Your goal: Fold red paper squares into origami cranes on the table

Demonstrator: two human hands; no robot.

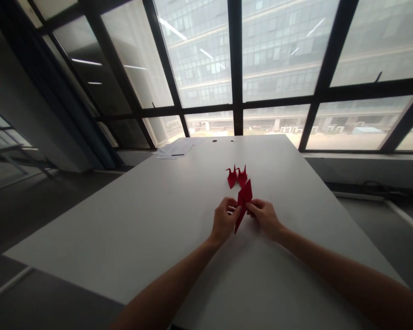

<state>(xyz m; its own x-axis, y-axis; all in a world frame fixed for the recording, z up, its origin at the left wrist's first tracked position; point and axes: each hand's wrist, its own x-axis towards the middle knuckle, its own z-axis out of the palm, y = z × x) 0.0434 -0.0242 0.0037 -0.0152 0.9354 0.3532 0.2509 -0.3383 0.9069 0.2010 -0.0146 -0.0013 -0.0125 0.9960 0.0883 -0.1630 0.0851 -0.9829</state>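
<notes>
A piece of folded red origami paper (245, 194), long and pointed at both ends, is held tilted above the white table (151, 220). My left hand (224, 219) pinches its left side between thumb and fingers. On its right side my right hand (263, 217) grips it, thumb and fingertips at the middle fold. Just beyond the paper, two finished red paper cranes sit side by side, the left crane (231, 178) and the right crane (242, 176). The upper tip of the folded paper overlaps the view of the right crane's base.
Sheets of white paper (175, 147) lie at the table's far left corner, with a dark pen (177, 155) on them. A round cable hole (214, 141) shows near the far edge. Large dark-framed windows (237, 68) rise behind, and a dark curtain (60, 91) hangs at left.
</notes>
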